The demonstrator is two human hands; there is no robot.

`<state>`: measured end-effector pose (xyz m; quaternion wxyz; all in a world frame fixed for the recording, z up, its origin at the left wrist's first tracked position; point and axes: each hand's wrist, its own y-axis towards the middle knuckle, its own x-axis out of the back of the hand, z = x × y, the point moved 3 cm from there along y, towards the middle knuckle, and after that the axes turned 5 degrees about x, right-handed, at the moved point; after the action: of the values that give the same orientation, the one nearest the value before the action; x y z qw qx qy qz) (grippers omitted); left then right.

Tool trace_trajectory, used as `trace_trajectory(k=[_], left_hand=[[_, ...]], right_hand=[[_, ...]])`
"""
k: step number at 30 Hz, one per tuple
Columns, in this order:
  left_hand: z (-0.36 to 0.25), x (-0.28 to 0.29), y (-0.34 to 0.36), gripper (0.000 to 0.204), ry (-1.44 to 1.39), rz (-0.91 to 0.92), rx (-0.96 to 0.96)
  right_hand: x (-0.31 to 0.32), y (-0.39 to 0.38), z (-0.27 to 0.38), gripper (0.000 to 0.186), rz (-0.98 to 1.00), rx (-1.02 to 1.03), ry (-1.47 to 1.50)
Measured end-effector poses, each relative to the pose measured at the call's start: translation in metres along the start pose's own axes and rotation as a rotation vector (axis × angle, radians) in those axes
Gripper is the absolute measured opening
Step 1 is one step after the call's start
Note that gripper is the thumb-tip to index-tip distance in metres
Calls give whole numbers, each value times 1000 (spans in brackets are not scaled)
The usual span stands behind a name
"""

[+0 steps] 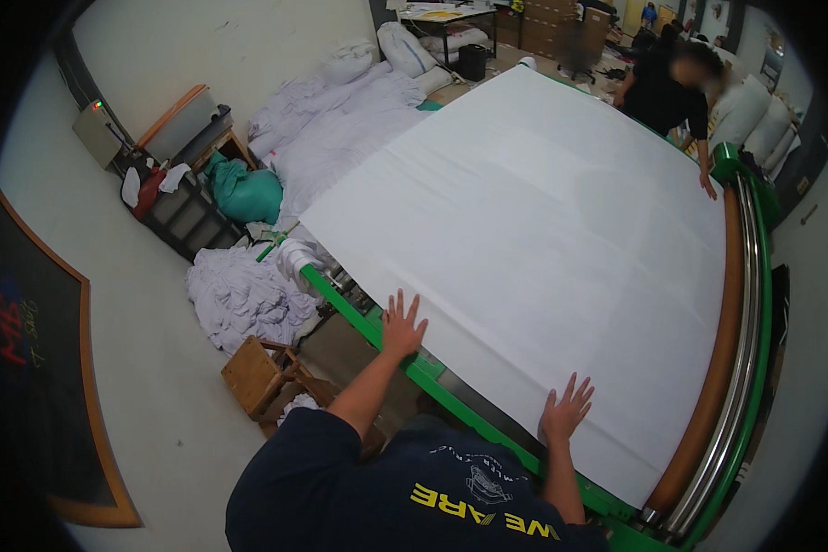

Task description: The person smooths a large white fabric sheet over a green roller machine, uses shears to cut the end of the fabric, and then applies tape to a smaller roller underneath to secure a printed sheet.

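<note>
Fabric (534,248) lying across the green-framed machine (345,306) could crease or skew if the left hand (402,329) and right hand (566,416), both with fingers spread at its near edge, pushed unevenly.

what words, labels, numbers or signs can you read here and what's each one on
I don't copy wording; here's where it stands.
Yellow capitals: navy short-sleeved T-shirt, legible.
Small white lettering: same shirt, too small to read.
Red capitals: black board with orange-brown wooden frame, legible.
Yellowish writing: same board, too blurred to read surely.
Stacked brown cardboard boxes: any print too small to read.
Wide white fabric sheet: no lettering visible.
</note>
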<state>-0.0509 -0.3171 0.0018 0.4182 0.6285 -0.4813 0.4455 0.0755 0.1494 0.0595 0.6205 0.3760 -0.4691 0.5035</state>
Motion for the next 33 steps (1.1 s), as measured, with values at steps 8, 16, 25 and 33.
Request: trace_trajectory(k=[8,16,25,33], left_hand=[[27,23,20,80,50,253,-32],[325,0,278,87,-305,-204,1041],[439,19,298,30,-792,-585,1143],[454,76,273,42,-961,-606,909]], right_hand=[[-18,19,20,72,0,-197,-164],[-8,12,32,71,15,-358,-220],[-10,15,29,71,-66,-423,-133],[-44,22,43,74,-105,-382,-57]])
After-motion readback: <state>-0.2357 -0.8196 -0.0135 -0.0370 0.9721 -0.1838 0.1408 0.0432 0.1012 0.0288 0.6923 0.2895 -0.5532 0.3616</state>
